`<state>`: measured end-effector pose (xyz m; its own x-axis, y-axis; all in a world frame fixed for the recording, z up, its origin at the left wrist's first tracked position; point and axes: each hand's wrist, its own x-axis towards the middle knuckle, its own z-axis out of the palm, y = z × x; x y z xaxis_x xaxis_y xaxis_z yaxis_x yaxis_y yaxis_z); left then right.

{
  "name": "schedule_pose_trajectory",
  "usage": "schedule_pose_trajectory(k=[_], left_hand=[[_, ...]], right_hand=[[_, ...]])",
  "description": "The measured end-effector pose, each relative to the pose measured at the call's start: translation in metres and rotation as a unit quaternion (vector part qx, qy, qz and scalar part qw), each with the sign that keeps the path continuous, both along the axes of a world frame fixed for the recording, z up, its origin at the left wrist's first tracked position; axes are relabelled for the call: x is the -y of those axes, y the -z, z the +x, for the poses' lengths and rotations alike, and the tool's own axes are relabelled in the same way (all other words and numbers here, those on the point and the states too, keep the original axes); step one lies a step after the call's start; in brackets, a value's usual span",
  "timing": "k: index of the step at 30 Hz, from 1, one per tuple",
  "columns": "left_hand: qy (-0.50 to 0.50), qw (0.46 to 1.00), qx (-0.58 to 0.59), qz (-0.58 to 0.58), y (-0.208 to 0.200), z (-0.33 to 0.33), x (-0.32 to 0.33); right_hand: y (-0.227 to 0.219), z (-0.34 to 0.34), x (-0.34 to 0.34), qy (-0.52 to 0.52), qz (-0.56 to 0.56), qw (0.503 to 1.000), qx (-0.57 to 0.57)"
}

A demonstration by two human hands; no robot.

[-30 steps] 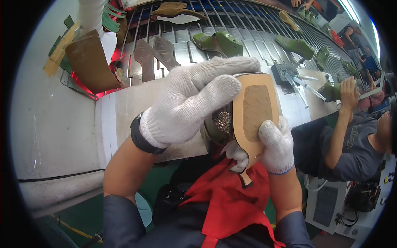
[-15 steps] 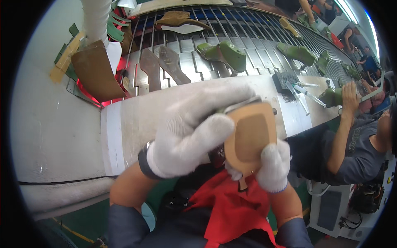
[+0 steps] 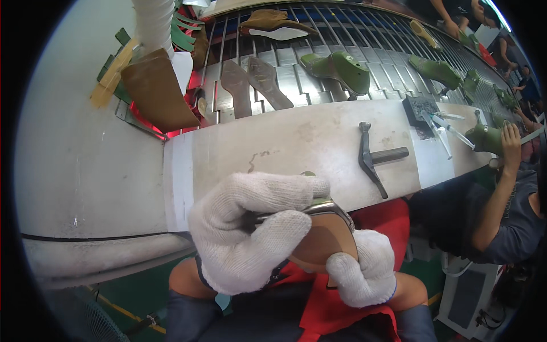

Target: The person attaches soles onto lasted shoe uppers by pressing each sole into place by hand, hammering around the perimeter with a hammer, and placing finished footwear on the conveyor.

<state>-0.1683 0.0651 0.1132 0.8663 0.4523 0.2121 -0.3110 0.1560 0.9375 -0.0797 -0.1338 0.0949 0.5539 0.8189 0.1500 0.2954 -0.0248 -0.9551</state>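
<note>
Between my hands is a shoe on a green last point(image 3: 326, 242), its tan sole side toward me and a shiny dark edge along its far side. My left hand point(image 3: 242, 228), in a white knit glove, is closed round the left part of it, thumb on the sole. My gloved right hand point(image 3: 364, 268) grips its near right side, thumb against the sole; the other fingers are partly hidden. Beyond them on the pale bench lies a metal hammer point(image 3: 367, 153).
A pale bench point(image 3: 250, 137) runs ahead of me. Behind it, a roller conveyor carries a green last point(image 3: 336, 71), two flat soles point(image 3: 265, 80) and a brown shoe piece point(image 3: 273, 24). Syringes point(image 3: 447, 134) lie by a dark block point(image 3: 420, 108). A co-worker's hand point(image 3: 511, 142) holds another last at right.
Both hands have come lower and closer to me with the shoe. Its sole has tilted, showing more of the shiny edge. The hammer on the bench is uncovered.
</note>
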Motion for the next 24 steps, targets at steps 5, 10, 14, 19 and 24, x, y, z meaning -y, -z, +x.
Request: schedule_pose_trajectory(k=[5, 10, 14, 19, 24], left_hand=[[0.008, 0.998, -0.045, 0.031, -0.020, -0.004, -0.007], [-0.104, 0.988, -0.025, 0.112, -0.003, -0.003, -0.020], [-0.147, 0.972, 0.015, 0.180, 0.019, -0.010, -0.033], [-0.208, 0.908, 0.005, 0.363, 0.017, -0.009, -0.029], [-0.198, 0.906, -0.005, 0.374, 0.011, -0.005, -0.024]], right_hand=[[-0.001, -0.005, -0.015, -0.036, 0.002, 0.997, 0.060], [0.000, 0.004, -0.024, -0.043, 0.010, 0.990, 0.133], [0.006, 0.009, -0.031, -0.014, 0.016, 0.994, 0.103], [0.009, 0.012, -0.037, -0.024, 0.027, 0.990, 0.140], [0.005, 0.010, -0.034, 0.023, 0.027, 0.984, 0.175]])
